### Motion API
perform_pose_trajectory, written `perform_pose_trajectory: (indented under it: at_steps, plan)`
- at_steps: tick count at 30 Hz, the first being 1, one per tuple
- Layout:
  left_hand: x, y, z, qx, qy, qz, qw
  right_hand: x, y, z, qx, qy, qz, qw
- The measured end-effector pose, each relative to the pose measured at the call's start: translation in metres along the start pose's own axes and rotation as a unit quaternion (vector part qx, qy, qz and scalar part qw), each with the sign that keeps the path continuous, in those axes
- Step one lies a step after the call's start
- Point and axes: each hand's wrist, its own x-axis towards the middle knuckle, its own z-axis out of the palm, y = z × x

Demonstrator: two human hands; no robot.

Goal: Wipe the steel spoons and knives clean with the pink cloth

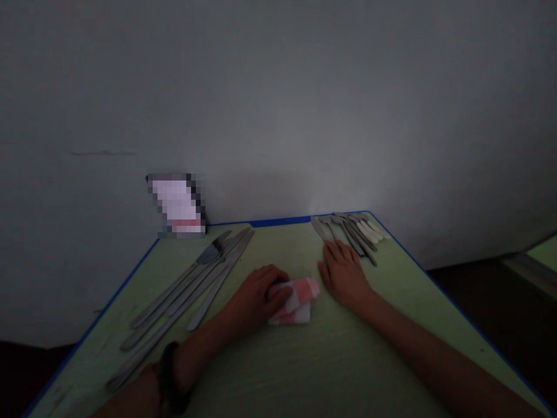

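Observation:
My left hand [261, 293] is closed around a folded pink-and-white checked cloth [300, 299] on the table, its thumb resting on top. My right hand [346, 276] lies at the near end of a table knife [319, 228]; its fingers cover the handle and the blade points towards the wall. Just right of that blade, a thin piece of cutlery [331, 228] also runs under the fingers, and its kind is hard to make out. Several large table knives [191, 284] lie in a loose, overlapping group left of my left hand.
Beyond my right hand lie several dark-handled pieces of cutlery [354, 235] and several pale-handled ones [369, 229]. A blurred, phone-like device [178, 203] leans on the wall [278, 116] at the back left. The light green table [278, 371] has a blue edge and meets the wall.

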Motion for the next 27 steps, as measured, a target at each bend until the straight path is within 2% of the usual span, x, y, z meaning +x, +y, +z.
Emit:
perform_pose_trajectory:
  at_steps: [17,19,22,25,27]
  plan:
    - [0.0,0.0,0.0,0.004,0.007,-0.003,1.0,0.0,0.001,0.001,0.03,0.027,0.014,0.999]
    - [0.0,0.001,0.0,-0.001,0.008,-0.005,1.0,0.001,0.0,-0.002,0.06,0.054,-0.01,0.997]
    - [0.0,0.002,0.0,-0.008,0.02,-0.028,0.999,0.001,-0.006,-0.011,0.141,0.09,-0.094,0.981]
    - [-0.001,0.001,0.0,-0.006,0.045,-0.051,0.998,-0.002,-0.013,-0.018,0.212,0.084,-0.17,0.959]
    - [-0.001,0.0,0.002,0.0,0.056,-0.049,0.997,-0.005,-0.018,-0.022,0.237,0.065,-0.189,0.951]
